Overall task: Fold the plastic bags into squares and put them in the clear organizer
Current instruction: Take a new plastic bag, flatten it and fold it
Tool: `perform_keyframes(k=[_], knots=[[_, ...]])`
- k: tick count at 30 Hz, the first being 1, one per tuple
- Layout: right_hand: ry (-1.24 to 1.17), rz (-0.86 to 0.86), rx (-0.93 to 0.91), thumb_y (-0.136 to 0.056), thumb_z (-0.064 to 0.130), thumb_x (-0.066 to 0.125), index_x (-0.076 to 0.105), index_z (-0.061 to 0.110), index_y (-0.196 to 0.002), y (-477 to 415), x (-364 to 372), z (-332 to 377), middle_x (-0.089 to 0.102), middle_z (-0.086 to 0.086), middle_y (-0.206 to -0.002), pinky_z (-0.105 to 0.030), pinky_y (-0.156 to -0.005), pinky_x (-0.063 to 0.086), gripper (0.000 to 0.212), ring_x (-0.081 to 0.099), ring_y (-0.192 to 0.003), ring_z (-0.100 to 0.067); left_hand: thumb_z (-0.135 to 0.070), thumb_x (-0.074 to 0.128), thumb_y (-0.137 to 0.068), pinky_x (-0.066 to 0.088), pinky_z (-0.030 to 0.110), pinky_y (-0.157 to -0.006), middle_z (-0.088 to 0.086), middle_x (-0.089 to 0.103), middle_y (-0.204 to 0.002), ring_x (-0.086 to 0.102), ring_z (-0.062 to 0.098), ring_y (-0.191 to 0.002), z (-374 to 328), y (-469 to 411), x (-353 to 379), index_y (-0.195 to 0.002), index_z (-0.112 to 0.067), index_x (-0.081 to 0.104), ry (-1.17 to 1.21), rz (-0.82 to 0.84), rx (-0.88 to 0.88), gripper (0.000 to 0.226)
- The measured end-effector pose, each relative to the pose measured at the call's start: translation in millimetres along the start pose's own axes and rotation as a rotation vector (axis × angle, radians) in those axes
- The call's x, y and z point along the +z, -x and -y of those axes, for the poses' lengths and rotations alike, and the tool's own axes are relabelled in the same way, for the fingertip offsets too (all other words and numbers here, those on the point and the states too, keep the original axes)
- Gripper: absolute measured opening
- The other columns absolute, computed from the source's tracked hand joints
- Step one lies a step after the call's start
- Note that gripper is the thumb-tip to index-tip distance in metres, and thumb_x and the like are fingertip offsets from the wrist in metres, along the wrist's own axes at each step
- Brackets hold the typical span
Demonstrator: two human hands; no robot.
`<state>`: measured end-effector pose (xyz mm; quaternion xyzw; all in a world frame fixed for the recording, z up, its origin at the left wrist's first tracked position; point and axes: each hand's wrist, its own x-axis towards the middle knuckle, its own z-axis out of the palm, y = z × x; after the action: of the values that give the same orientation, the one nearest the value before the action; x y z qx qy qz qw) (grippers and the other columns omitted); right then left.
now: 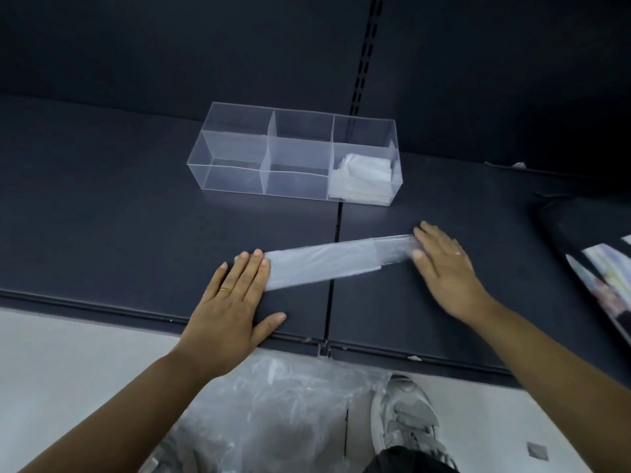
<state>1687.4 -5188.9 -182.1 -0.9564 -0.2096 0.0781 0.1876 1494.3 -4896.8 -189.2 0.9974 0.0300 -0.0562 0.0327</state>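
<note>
A translucent plastic bag [327, 260], folded into a long narrow strip, lies flat on the dark shelf [102, 216]. My left hand [235, 302] presses its left end with straight fingers. My right hand [444, 264] lies flat over the strip's right end. Behind them stands the clear organizer [239, 155] with three sections. Its right section holds several folded white bag squares [363, 180]; the left and middle sections hold nothing.
A heap of loose plastic bags [273, 411] lies on the pale floor below the shelf edge, beside a grey shoe [406, 418]. A dark board with printed pictures [597, 268] leans at the right. A seam [336, 233] splits the shelf.
</note>
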Motion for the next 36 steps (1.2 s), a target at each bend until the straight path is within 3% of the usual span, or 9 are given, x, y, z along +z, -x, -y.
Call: perform_keyframes(k=[3,10,14,19,24,27,30,33,36], knots=[[-0.100,-0.087,-0.008,-0.093,0.024,0.059,0.061,0.017,-0.122,-14,-16,-4,0.053,-0.002,-0.124,-0.039,-0.105,0.030,0.029,0.044,-0.119,-0.024,-0.068,-0.001,-0.090,0.005,0.041,-0.120,0.005,0.003,-0.160,-0.001,0.021,-0.148,8,-3,0,-0.152,-0.011,0.004,-0.014,0.014,0.033,0.084],[-0.164,-0.001,-0.036,-0.086,0.016,0.068,0.062,0.013,-0.083,-7,-24,4,0.059,0.001,-0.094,-0.022,-0.077,0.039,0.008,0.052,-0.087,-0.015,-0.070,-0.001,-0.090,0.000,0.044,-0.120,0.000,0.009,-0.160,-0.001,0.019,-0.148,34,-20,-9,-0.152,-0.017,0.007,-0.076,0.019,0.111,0.082],[-0.680,0.190,0.212,-0.083,0.003,0.069,0.061,0.011,-0.088,33,-44,26,0.066,0.001,-0.064,-0.016,-0.051,0.044,0.012,0.058,-0.058,-0.008,-0.076,0.017,-0.084,-0.006,0.039,-0.119,-0.003,0.002,-0.160,-0.007,0.014,-0.148,-9,-23,-28,-0.152,-0.020,0.005,0.123,-0.028,0.123,0.089],[-0.989,0.477,0.279,-0.078,-0.003,0.069,0.061,0.008,-0.103,83,-74,69,0.068,-0.008,-0.071,-0.021,-0.052,0.049,0.029,0.061,-0.058,-0.014,-0.062,0.054,-0.083,-0.012,0.011,-0.111,-0.027,-0.014,-0.152,-0.021,-0.014,-0.136,-116,-11,-40,-0.145,-0.040,-0.016,0.687,-0.012,0.173,0.096],[-1.086,0.565,0.172,-0.065,0.044,0.083,0.069,0.024,-0.094,94,-92,92,0.068,-0.008,-0.076,-0.022,-0.056,0.051,0.037,0.060,-0.059,-0.013,0.005,0.054,-0.086,0.036,0.023,-0.108,-0.013,0.055,-0.134,0.046,-0.003,-0.126,-141,-5,-62,-0.135,-0.024,0.053,1.267,-0.093,0.017,0.057],[-1.011,0.289,0.045,-0.073,0.070,0.061,0.066,0.031,-0.106,68,-84,82,0.068,0.001,-0.099,-0.020,-0.055,0.043,0.051,0.047,-0.057,-0.011,-0.006,0.056,-0.094,0.044,0.011,-0.090,-0.015,0.074,-0.094,0.065,-0.002,-0.098,-126,-7,-77,-0.092,-0.032,0.075,1.590,-0.025,-0.133,0.033],[-1.110,0.568,-0.034,-0.085,0.069,0.039,0.055,0.023,-0.128,44,-52,81,0.065,0.001,-0.121,-0.024,-0.052,0.034,0.066,0.032,-0.054,-0.015,-0.024,0.057,-0.095,0.047,0.022,-0.098,0.003,0.072,-0.109,0.065,0.013,-0.108,-105,-16,-78,-0.107,-0.019,0.072,1.754,0.043,-0.262,0.020],[-0.972,0.702,-0.119,-0.091,0.047,0.055,0.057,0.021,-0.119,40,-18,91,0.069,0.010,-0.084,-0.020,-0.052,0.037,0.038,0.037,-0.051,-0.011,-0.025,0.049,-0.097,0.040,0.038,-0.107,0.008,0.070,-0.115,0.063,0.019,-0.113,-89,-23,-67,-0.115,-0.014,0.067,1.921,0.143,-0.344,0.028],[-0.824,0.560,0.047,-0.086,0.016,0.071,0.060,0.017,-0.105,37,7,92,0.067,0.008,-0.069,-0.021,-0.048,0.044,0.022,0.051,-0.051,-0.007,-0.022,0.044,-0.100,0.042,0.039,-0.105,0.006,0.070,-0.116,0.064,0.019,-0.112,-77,-29,-51,-0.116,-0.014,0.064,1.962,0.191,-0.447,0.027]])
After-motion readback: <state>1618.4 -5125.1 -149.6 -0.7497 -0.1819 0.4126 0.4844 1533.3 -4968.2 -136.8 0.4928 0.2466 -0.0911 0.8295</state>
